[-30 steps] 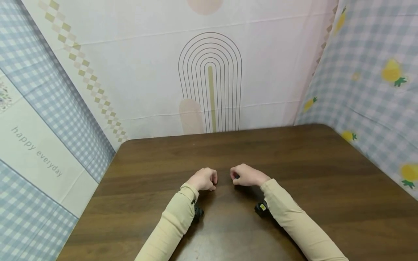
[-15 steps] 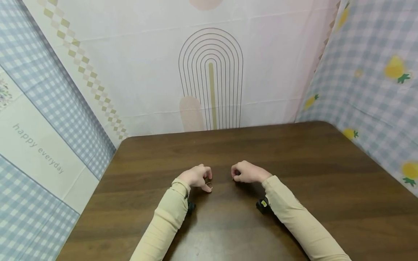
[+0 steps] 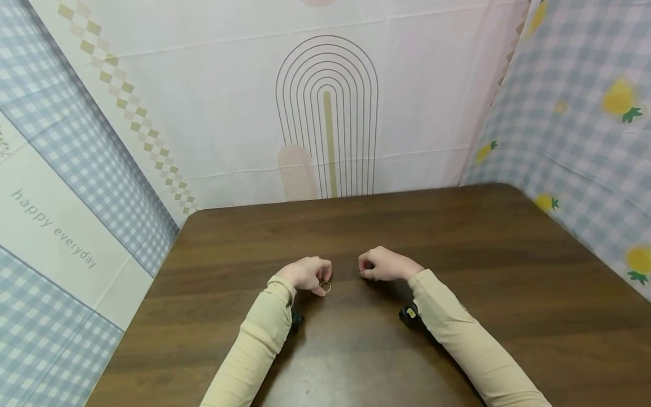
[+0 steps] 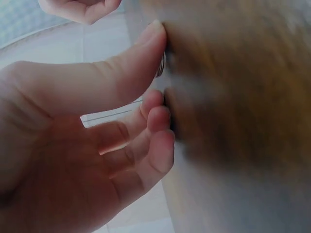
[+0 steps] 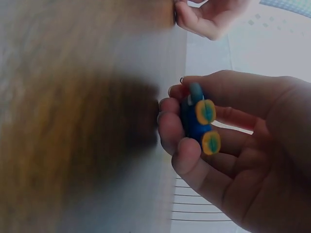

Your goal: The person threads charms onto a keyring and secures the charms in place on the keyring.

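Note:
My left hand [image 3: 307,273] is low over the dark wooden table, its thumb and fingertips around a thin metal key ring [image 3: 326,286]. In the left wrist view the thumb partly hides this key ring [image 4: 161,65], while several other fingers curl near the tabletop. A short distance to the right, my right hand [image 3: 385,264] holds a small blue toy charm [image 5: 198,125] with yellow-orange, green-centred wheels. The charm lies against the curled fingers in the right wrist view, and a tiny dark loop [image 5: 181,80] shows at the thumb tip.
The brown table [image 3: 407,350] has rounded far corners. A pale patterned cloth [image 3: 229,113] hangs behind it, with checked cloth [image 3: 574,152] on the right side. A dark wrist camera [image 3: 408,315] sits under the right sleeve.
My left hand has shifted slightly left and its thumb has spread from the fingers, bringing the key ring into view. My right hand keeps nearly the same place. The head view has tilted slightly.

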Demonstrator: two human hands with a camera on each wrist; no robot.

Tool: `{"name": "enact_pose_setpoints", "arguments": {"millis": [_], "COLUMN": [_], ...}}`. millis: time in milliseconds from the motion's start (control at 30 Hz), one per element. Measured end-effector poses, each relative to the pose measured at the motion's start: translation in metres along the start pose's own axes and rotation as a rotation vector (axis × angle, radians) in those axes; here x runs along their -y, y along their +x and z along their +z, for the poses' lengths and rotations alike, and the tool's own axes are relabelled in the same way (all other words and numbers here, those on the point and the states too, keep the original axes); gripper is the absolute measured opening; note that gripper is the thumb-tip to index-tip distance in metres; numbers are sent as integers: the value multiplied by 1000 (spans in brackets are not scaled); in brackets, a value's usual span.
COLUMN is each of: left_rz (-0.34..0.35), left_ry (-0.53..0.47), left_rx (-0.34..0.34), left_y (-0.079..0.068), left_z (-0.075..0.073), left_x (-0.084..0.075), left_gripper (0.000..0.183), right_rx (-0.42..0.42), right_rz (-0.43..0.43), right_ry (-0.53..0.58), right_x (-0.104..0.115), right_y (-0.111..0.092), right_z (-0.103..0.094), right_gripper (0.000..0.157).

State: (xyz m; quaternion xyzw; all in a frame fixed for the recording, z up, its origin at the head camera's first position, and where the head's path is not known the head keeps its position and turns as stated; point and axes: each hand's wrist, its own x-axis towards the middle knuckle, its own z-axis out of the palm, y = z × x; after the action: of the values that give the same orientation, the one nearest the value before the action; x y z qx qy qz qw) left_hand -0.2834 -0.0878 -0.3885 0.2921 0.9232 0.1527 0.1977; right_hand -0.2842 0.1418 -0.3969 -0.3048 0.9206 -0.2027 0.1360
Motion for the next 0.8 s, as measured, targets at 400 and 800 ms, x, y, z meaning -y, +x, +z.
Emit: {"name": "enact_pose_setpoints", "arguments": {"millis": [400,800], "left_rz": [-22,46], "left_ry": [-183,-438], "left_rx": [28,-47], "left_y": [-3,-15], "left_z": [1,-17], "left_x": [2,0], "left_gripper": [23,6], "right_rx": [26,-83], "right_rz": [-8,-134], "right_ry": [34,-35], "right_x": [1,16], "right_y": [-2,-8], "right_z": [0,-11], "right_gripper": [16,15]}}
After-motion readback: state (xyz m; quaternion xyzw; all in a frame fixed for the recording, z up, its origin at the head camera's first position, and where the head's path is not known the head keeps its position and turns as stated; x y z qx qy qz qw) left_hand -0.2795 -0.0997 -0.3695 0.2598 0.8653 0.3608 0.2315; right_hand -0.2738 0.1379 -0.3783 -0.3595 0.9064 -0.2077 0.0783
